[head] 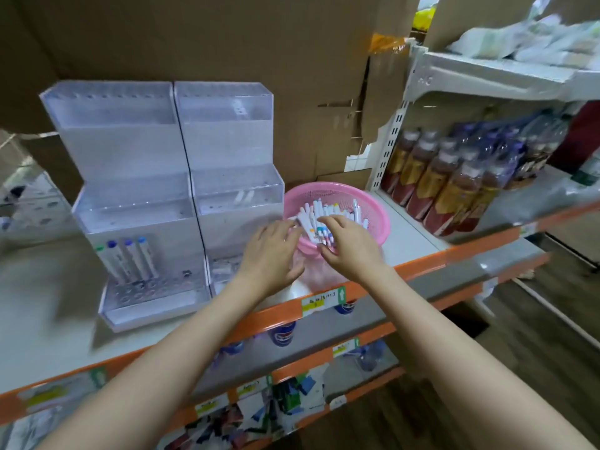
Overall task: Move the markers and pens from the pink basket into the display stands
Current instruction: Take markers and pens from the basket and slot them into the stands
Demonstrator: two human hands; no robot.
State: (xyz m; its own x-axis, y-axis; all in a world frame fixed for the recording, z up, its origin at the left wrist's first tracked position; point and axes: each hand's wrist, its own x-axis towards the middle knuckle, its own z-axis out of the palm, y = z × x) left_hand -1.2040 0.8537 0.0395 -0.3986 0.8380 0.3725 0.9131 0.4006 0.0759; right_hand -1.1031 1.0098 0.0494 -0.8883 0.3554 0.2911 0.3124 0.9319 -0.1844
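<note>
A pink basket [373,203] sits on the white shelf and holds several white markers and pens [319,216] with coloured caps. Both of my hands reach over its near rim. My left hand [271,251] has relaxed fingers that touch the markers at the basket's left side. My right hand [349,245] curls its fingers down onto the markers in the middle; whether it grips one is hidden. Left of the basket stand two clear tiered display stands. The left stand [130,196] holds three blue-capped markers [130,258] and a green one in its bottom tier. The right stand [230,177] has two white pens in its middle tier.
The shelf has an orange front edge [324,300] with price labels. Shrink-wrapped bottles [444,177] stand on the shelf to the right, past a white upright. Cardboard [227,37] backs the stands. Lower shelves hold bottles and packets.
</note>
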